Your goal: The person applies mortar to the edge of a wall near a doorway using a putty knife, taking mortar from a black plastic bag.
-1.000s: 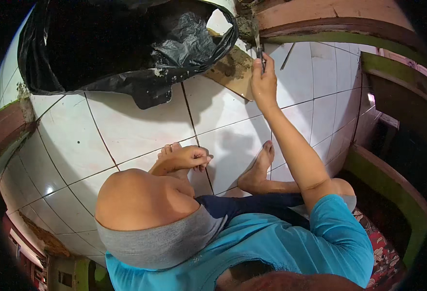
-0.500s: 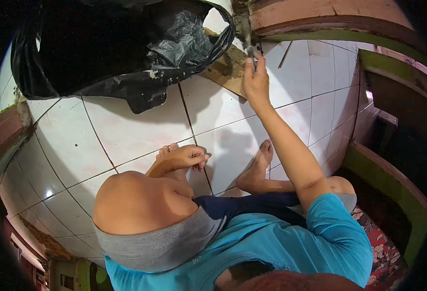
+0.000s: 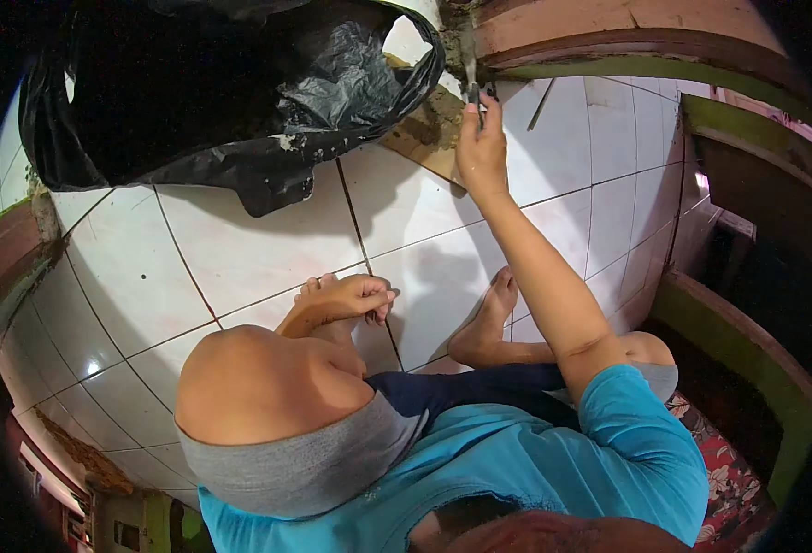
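My right hand (image 3: 482,147) grips the dark handle of a metal scraper or trowel (image 3: 471,74), whose blade is against rough grey mortar (image 3: 457,32) at the foot of the timber frame. Below it is a board (image 3: 424,138) smeared with wet-looking mortar. My left hand (image 3: 364,298) hangs by my foot with its fingers curled; whatever they may hold is hidden. A large black plastic bag (image 3: 194,120) lies crumpled just left of the tool, with pale specks on its edge.
Wooden rails (image 3: 627,37) cross at the top, and green-edged ones (image 3: 738,332) stand at the right. A thin stick (image 3: 540,106) lies on the white tiles (image 3: 240,240). Another wooden frame (image 3: 14,240) is at the left, a red floral cloth (image 3: 710,498) at the lower right.
My right hand and the tool have shifted slightly left, mostly in the earlier half second. My left hand appears a little further left in the picture, along with the whole scene.
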A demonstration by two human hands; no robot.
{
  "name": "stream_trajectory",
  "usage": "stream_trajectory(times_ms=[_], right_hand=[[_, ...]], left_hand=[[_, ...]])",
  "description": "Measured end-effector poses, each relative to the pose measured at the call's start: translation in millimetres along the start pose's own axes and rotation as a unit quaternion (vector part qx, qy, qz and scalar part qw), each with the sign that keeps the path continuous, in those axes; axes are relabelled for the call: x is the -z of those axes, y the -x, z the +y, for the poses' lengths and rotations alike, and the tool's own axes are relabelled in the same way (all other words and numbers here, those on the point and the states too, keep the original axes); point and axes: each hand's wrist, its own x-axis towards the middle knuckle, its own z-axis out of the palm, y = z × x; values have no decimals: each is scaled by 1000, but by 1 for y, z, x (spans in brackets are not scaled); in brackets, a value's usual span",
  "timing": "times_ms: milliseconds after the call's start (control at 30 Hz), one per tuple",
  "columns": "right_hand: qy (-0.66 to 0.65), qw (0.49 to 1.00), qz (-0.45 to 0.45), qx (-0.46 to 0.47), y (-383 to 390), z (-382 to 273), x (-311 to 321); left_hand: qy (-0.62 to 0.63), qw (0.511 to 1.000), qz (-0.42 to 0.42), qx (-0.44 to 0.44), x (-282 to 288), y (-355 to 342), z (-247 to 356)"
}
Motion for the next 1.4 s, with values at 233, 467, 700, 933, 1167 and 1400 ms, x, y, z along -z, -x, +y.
stream_trajectory(times_ms=[233,467,700,933,1167,1400], right_hand=[[-51,997,-5,-56,-2,6,-4],[31,996,74,33,3,-1,-15],[47,997,13,57,14,-12,-26],[90,991,54,81,0,-3,-18],[87,994,-13,62,3,-11,-11],[158,984,7,85,-2,2,-11]], left_hand=[[-21,999,20,19,-1,2,8],[-56,998,5,4,-2,6,25],[-20,999,-8,-33,4,-1,1],[2,999,-17,-34,5,-5,-2],[24,999,-12,-30,5,-2,-6],[-7,999,-4,-32,3,0,9]])
